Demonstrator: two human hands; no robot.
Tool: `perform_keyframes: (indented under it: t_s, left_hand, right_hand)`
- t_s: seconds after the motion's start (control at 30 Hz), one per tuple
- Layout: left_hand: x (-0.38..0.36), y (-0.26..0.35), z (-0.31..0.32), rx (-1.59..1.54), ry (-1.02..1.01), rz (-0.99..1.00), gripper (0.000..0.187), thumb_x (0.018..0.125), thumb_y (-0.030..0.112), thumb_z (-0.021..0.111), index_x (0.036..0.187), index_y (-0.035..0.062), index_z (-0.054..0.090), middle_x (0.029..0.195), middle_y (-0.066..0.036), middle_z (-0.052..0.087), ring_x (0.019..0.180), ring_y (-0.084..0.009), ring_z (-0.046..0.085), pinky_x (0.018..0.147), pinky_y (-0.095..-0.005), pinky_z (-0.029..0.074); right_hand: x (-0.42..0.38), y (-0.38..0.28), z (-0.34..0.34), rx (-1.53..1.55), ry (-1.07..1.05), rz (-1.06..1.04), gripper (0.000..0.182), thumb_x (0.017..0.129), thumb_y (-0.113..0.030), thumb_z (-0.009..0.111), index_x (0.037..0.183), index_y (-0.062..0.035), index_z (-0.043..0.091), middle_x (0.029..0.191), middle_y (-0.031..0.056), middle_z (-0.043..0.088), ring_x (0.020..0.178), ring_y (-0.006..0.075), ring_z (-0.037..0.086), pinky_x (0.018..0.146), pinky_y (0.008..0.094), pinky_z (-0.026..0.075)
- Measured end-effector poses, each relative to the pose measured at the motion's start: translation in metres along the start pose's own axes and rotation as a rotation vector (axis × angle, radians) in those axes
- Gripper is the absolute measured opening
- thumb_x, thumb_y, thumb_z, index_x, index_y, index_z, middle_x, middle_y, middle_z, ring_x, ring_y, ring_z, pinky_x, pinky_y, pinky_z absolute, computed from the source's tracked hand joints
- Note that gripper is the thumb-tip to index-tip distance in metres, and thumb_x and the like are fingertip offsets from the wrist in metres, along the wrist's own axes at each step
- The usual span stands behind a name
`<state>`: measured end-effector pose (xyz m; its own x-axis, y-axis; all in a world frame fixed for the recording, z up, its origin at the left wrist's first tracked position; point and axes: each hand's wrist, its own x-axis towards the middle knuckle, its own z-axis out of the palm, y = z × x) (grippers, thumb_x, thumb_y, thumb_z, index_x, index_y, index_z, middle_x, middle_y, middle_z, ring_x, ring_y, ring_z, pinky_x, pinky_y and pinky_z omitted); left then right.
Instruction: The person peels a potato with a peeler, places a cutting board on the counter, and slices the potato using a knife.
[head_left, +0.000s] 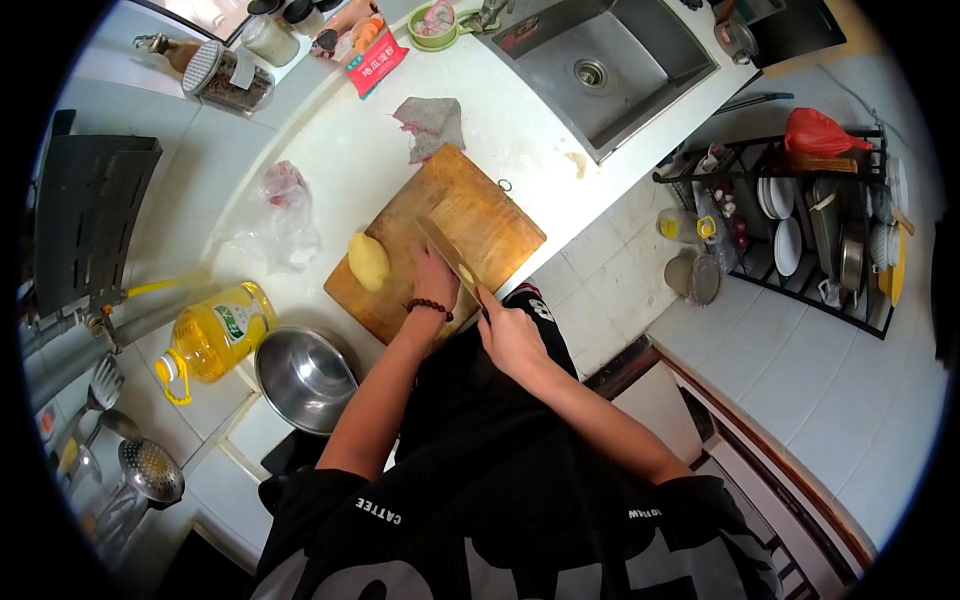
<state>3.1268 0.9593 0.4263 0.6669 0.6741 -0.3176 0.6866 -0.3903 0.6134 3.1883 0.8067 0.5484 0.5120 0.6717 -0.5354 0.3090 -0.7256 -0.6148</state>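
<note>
A knife (pixel 447 247) is in my right hand (pixel 513 340), my fingers closed round its handle, its blade over the wooden cutting board (pixel 490 205). Just left of the blade, my left hand (pixel 435 278), with a beaded bracelet at the wrist, is bent down onto the board. What its fingers hold, if anything, is hidden. A small pale yellow piece (pixel 466 273) shows beside the blade. One peeled potato (pixel 369 262) lies whole on the board's left part, left of my left hand.
A grey cloth (pixel 433 125) lies behind the board, a plastic bag (pixel 287 225) to its left. A metal bowl (pixel 305 380) and an oil bottle (pixel 220 330) stand at the left. The sink (pixel 610 75) is at the back right, a dish rack (pixel 790 220) at the right.
</note>
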Motion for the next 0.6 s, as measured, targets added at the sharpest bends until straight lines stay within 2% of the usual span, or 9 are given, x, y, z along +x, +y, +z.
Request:
perform_keyframes:
  t_s: [0.2,0.33,0.43,0.5,0.6]
  left_hand:
    - [0.003,-0.015,0.008,0.015,0.021,0.112,0.042,0.089,0.004,0.07,0.125,-0.0068,0.051,0.117,-0.03,0.049,0.105,-0.0479,0.056,0.093,-0.0503,0.049]
    - [0.003,-0.016,0.008,-0.019,0.007,0.081,0.04,0.09,0.006,0.067,0.124,-0.0065,0.051,0.117,-0.029,0.049,0.104,-0.0477,0.056,0.092,-0.0502,0.049]
    - [0.006,-0.022,0.01,0.174,-0.029,0.231,0.037,0.092,0.009,0.065,0.123,-0.0065,0.052,0.115,-0.03,0.049,0.102,-0.0475,0.055,0.091,-0.0502,0.049]
    - [0.002,-0.012,0.006,-0.011,-0.027,0.05,0.035,0.093,0.01,0.064,0.121,-0.0065,0.052,0.114,-0.029,0.047,0.103,-0.0482,0.056,0.091,-0.0507,0.049]
    - [0.001,-0.001,0.0,0.005,-0.044,-0.014,0.034,0.095,0.01,0.064,0.121,-0.0063,0.051,0.115,-0.029,0.046,0.103,-0.0492,0.057,0.09,-0.0519,0.049]
  right_hand:
    - [-0.005,-0.004,-0.002,0.0,-0.024,0.01,0.044,0.097,-0.013,0.062,0.138,-0.0039,0.051,0.086,0.0315,0.07,0.082,0.0527,0.068,0.075,0.0609,0.056]
    - [-0.005,-0.007,-0.001,0.003,-0.029,0.019,0.044,0.097,-0.012,0.062,0.139,-0.0039,0.052,0.086,0.031,0.07,0.082,0.0526,0.068,0.075,0.0605,0.056]
    - [-0.004,-0.004,0.004,0.006,-0.008,0.004,0.046,0.096,-0.012,0.063,0.14,-0.004,0.051,0.086,0.0309,0.07,0.083,0.0525,0.068,0.076,0.0603,0.056]
    - [-0.003,-0.003,0.006,0.003,-0.003,0.008,0.047,0.096,-0.012,0.063,0.141,-0.0041,0.051,0.087,0.0311,0.07,0.083,0.0526,0.068,0.076,0.0602,0.056]
    - [-0.001,-0.003,0.006,0.002,-0.007,0.019,0.048,0.096,-0.012,0.063,0.141,-0.0044,0.051,0.087,0.0316,0.07,0.083,0.0526,0.068,0.076,0.06,0.056]
